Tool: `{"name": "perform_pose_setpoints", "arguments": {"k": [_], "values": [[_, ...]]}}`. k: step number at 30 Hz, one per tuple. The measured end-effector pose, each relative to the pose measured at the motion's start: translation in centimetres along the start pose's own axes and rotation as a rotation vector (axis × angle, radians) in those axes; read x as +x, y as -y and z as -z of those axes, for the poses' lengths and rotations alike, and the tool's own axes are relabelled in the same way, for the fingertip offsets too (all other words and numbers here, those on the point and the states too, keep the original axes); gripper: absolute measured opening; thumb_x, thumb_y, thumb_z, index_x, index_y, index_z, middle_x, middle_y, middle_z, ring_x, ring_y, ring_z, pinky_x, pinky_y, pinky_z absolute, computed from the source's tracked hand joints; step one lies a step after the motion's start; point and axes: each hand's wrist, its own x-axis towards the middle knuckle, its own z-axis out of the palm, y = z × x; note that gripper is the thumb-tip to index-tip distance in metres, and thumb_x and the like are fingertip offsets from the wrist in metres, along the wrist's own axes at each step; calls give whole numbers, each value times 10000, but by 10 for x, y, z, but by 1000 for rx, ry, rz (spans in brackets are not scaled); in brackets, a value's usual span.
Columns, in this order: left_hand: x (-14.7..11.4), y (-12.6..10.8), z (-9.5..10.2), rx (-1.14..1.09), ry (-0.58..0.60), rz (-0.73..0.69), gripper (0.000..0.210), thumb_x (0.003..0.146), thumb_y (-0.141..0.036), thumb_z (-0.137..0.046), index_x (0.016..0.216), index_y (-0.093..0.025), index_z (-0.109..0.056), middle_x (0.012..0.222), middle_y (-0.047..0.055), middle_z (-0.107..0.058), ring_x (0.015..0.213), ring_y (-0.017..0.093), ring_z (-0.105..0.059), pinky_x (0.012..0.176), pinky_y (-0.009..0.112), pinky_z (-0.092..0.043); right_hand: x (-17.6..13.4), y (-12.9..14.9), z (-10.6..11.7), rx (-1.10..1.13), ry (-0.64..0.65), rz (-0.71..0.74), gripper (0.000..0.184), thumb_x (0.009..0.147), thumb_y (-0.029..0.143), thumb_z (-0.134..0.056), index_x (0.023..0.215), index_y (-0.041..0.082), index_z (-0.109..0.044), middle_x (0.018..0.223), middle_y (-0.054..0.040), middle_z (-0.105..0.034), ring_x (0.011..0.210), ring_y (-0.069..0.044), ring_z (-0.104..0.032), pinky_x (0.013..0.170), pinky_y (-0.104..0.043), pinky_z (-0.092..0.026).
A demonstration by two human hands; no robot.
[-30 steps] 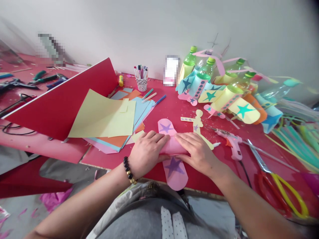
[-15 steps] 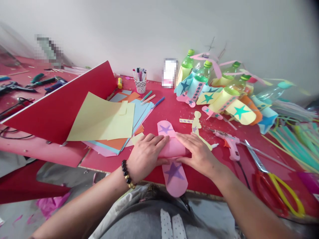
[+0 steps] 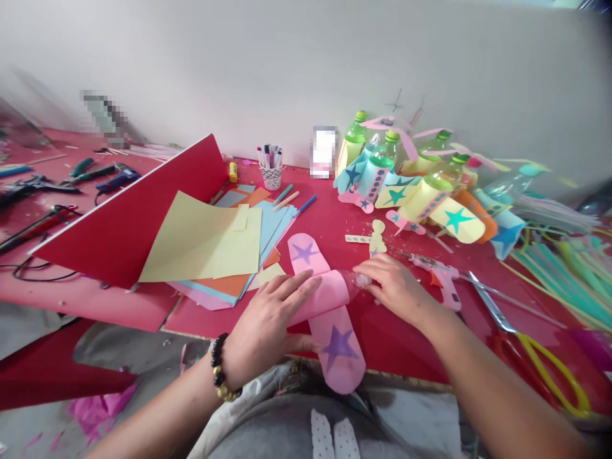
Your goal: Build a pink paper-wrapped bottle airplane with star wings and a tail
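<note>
The left hand [image 3: 268, 312] holds the tube of smooth pink paper [image 3: 329, 292] from above, with its fingers over the tube and the thumb at the near side. The tube lies on the red table [image 3: 396, 347], in front of the person. It crosses the long pink paper strip with round ends and purple stars [image 3: 337, 360], which seems to pass under it. At the right end of the tube, a clear plastic bottle end [image 3: 353, 285] shows, and the grip of the right hand [image 3: 394, 287] appears closed on it.

I judge that the step in hand is to straighten the tube upon the strip. The next move calls for firm, even pressure, so that both parts do not slide. Right of the tube, beyond the right hand, lies the pink glue gun [image 3: 447, 285].
</note>
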Motion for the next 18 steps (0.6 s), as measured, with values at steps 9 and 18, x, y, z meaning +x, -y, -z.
{"name": "perform_pose_setpoints", "arguments": {"k": [9, 18], "values": [[-43, 11, -4, -33, 37, 35, 723, 875, -432, -645, 1500, -315, -301, 1544, 64, -356, 1334, 296, -423, 1053, 497, -457, 65, -26, -2, -133, 38, 71, 441, 771, -43, -503, 1086, 172, -726, 1051, -69, -731, 969, -243, -561, 876, -384, -485], [-44, 6, -17, -54, -30, -45, 521, 953, -312, -531, 1454, -286, -391, 1468, 82, -467, 1242, 262, -540, 1013, 452, -503, 52, -18, 5, -35, -118, -41, 388, 873, 66, -508, 1224, 154, -649, 1174, -87, -698, 1078, -234, -599, 977, -431, -486]]}}
